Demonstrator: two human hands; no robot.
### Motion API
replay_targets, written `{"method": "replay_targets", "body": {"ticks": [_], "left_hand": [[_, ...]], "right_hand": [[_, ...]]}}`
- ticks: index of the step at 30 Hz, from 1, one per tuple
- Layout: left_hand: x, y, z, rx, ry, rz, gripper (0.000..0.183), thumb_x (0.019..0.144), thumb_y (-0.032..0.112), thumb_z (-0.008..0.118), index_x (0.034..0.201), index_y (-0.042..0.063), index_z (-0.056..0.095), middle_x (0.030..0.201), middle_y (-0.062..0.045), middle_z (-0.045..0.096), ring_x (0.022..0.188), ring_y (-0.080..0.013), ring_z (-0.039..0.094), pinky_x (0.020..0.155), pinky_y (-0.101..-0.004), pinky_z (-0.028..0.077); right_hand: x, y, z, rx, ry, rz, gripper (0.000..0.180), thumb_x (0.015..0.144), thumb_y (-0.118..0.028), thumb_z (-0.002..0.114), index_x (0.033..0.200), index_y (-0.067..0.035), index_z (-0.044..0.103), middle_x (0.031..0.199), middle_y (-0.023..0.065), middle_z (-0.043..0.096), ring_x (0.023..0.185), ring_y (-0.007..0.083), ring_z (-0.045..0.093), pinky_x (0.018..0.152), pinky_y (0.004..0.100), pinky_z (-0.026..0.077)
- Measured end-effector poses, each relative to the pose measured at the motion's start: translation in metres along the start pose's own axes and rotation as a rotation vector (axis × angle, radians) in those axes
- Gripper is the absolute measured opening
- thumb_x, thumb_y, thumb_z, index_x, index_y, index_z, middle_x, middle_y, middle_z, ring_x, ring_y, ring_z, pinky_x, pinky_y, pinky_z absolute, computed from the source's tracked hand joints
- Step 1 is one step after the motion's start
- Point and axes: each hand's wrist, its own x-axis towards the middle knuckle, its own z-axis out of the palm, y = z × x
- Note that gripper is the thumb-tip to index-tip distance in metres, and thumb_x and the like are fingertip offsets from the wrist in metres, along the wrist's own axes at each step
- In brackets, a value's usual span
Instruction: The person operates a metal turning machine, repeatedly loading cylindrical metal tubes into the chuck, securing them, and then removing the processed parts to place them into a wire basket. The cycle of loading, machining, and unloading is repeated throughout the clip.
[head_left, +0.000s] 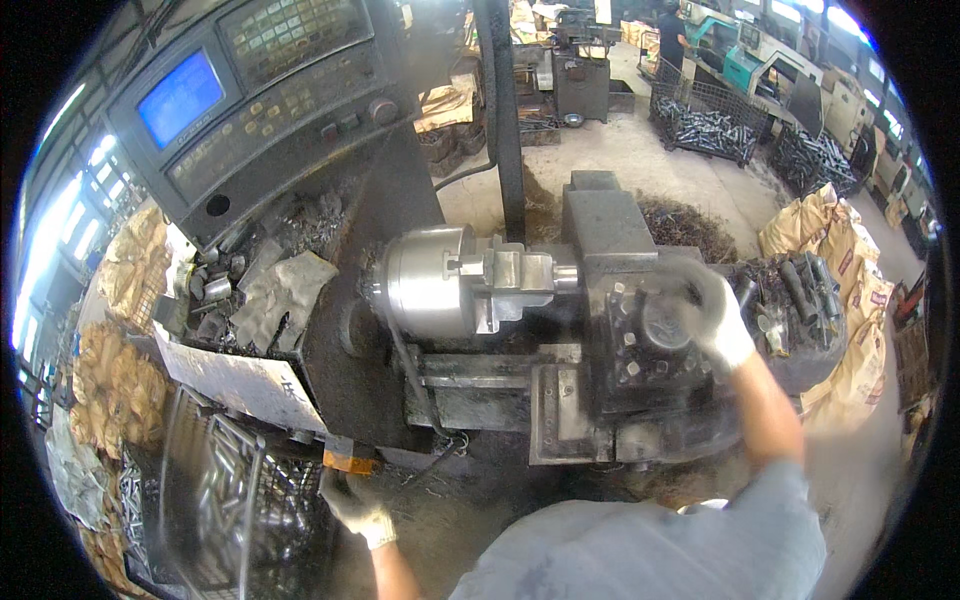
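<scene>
My left hand, in a white glove with dark fingers, is low beside the machine. Its fingertips meet the underside of an orange and grey block; whether they grip it cannot be made out. In another such glove, my right hand blurs over the right end of the dark tool block, beside a round disc. What its fingers touch is unclear. Between the hands is a shiny lathe chuck with stepped jaws. A short bright cylinder shows between jaws and block.
A control panel with a lit screen rises at left. Below it, a dirty work glove lies among metal parts. A wire basket holds metal tubes. Dark parts lie at right, near paper sacks. Another person stands far back.
</scene>
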Motion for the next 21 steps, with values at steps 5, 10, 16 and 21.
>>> {"method": "replay_targets", "body": {"ticks": [5, 10, 16, 21], "left_hand": [[0.101, 0.145, 0.058, -0.150, 0.059, 0.655, 0.037, 0.095, 0.003, 0.067, 0.130, -0.007, 0.063, 0.116, -0.023, 0.071, 0.104, -0.0367, 0.070, 0.098, -0.0476, 0.055], [0.230, 0.245, 0.171, 0.071, 0.027, 0.753, 0.060, 0.096, 0.015, 0.065, 0.153, 0.000, 0.051, 0.122, -0.025, 0.072, 0.111, -0.0416, 0.071, 0.100, -0.0518, 0.055], [0.323, 0.287, 0.233, 0.360, -0.298, 0.415, 0.086, 0.100, 0.029, 0.060, 0.170, 0.011, 0.013, 0.132, -0.032, 0.068, 0.118, -0.0459, 0.070, 0.103, -0.0523, 0.055], [0.279, 0.316, 0.212, 0.285, -0.336, 0.365, 0.079, 0.101, 0.031, 0.062, 0.168, 0.010, 0.025, 0.137, -0.030, 0.067, 0.124, -0.0468, 0.067, 0.106, -0.0538, 0.054]], "right_hand": [[-0.093, -0.021, 0.002, 0.247, 0.009, 0.054, 0.031, 0.077, 0.007, 0.072, 0.108, 0.003, 0.076, 0.101, 0.0164, 0.079, 0.096, 0.0265, 0.078, 0.089, 0.0370, 0.060], [-0.117, -0.001, 0.004, 0.329, -0.122, 0.061, 0.031, 0.075, 0.006, 0.075, 0.106, 0.002, 0.076, 0.102, 0.0167, 0.080, 0.093, 0.0276, 0.078, 0.088, 0.0374, 0.061], [-0.134, 0.042, 0.007, 0.455, -0.194, 0.162, 0.034, 0.082, 0.008, 0.075, 0.116, 0.005, 0.075, 0.105, 0.0155, 0.080, 0.095, 0.0225, 0.079, 0.084, 0.0348, 0.064], [-0.133, 0.038, 0.012, 0.534, -0.325, 0.270, 0.040, 0.082, 0.001, 0.078, 0.122, 0.001, 0.074, 0.111, 0.0153, 0.080, 0.099, 0.0229, 0.078, 0.090, 0.0359, 0.061]]}}
